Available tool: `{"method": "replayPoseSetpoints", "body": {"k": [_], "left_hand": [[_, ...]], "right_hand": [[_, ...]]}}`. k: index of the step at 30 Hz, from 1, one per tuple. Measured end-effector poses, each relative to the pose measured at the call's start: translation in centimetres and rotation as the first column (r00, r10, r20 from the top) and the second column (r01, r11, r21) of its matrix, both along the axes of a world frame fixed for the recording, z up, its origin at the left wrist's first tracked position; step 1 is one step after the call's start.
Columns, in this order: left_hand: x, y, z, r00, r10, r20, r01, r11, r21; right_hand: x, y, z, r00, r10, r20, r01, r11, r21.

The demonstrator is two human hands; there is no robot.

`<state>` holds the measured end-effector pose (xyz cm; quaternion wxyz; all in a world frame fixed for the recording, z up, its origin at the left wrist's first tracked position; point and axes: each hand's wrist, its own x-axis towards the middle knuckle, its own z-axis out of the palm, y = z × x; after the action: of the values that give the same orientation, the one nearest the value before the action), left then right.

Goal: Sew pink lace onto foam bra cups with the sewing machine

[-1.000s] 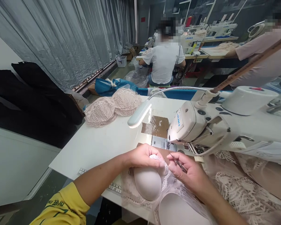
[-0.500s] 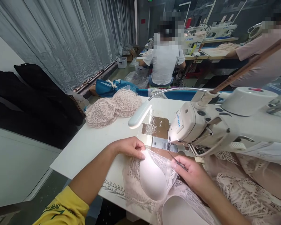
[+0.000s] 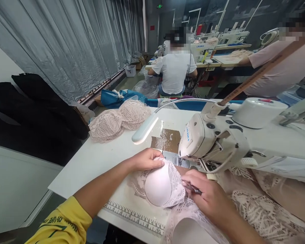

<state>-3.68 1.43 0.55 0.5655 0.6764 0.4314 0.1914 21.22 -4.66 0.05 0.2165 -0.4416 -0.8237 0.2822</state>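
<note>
A white padded bra cup with pale lace edging [image 3: 159, 184] lies on the white sewing table [image 3: 104, 159] in front of the sewing machine [image 3: 213, 142]. My left hand [image 3: 146, 159] is closed, pinching the lace at the cup's far edge. My right hand [image 3: 205, 193] is closed on small thread snips [image 3: 191, 187], its fingers touching the lace on the cup's right side. A second cup [image 3: 190, 232] of the same garment hangs at the table's near edge under my right forearm.
A pile of finished lace bras [image 3: 120, 120] sits at the table's far left. A gooseneck lamp [image 3: 147, 127] hangs over the table. Lace fabric [image 3: 266, 210] piles up right of the machine. Black bags [image 3: 33, 112] lie at left. Two other people sit at machines behind.
The cup has been turned and pulled nearer the machine's needle. My left hand shifted right onto its lace edge. My right hand lowered with the snips. The camera tilted slightly.
</note>
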Motion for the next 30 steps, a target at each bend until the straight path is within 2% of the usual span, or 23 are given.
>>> {"method": "replayPoseSetpoints", "body": {"k": [3,6,10,13,18,21,26,30], "left_hand": [[0.9,1.2,0.3,0.985,-0.105,-0.133,0.112,0.992,0.050],[2.1,2.5,0.6,0.932,-0.168,-0.320,0.240,0.950,0.202],[2.9,3.3,1.3,0.877,-0.066,-0.476,0.324,0.813,0.484],[2.6,2.0,2.1,0.876,0.017,-0.482,0.321,0.726,0.608],[2.6,-2.2,2.5,0.852,-0.092,-0.515,0.405,0.740,0.538],[3.1,-3.5,1.9,0.828,-0.083,-0.555,0.433,0.724,0.537],[3.2,-3.4,1.2,0.822,-0.097,-0.561,0.470,0.672,0.572],[2.6,-2.8,0.8,0.830,-0.145,-0.538,0.501,0.618,0.606]], "right_hand": [[0.1,0.1,-0.3,0.988,0.043,0.146,-0.049,0.998,0.039],[0.1,0.1,-0.5,0.960,0.029,0.278,-0.045,0.998,0.050],[0.0,-0.1,-0.4,0.960,-0.022,0.278,0.008,0.998,0.054],[-0.2,-0.2,-0.4,0.966,-0.047,0.254,0.034,0.998,0.058],[-0.2,-0.2,-0.7,0.980,-0.080,0.183,0.071,0.996,0.055],[-0.3,-0.1,-0.9,0.980,-0.098,0.172,0.088,0.994,0.065],[-0.4,-0.1,-0.8,0.963,-0.151,0.223,0.123,0.983,0.136],[-0.3,-0.1,-1.3,0.938,-0.166,0.303,0.101,0.970,0.220]]}}
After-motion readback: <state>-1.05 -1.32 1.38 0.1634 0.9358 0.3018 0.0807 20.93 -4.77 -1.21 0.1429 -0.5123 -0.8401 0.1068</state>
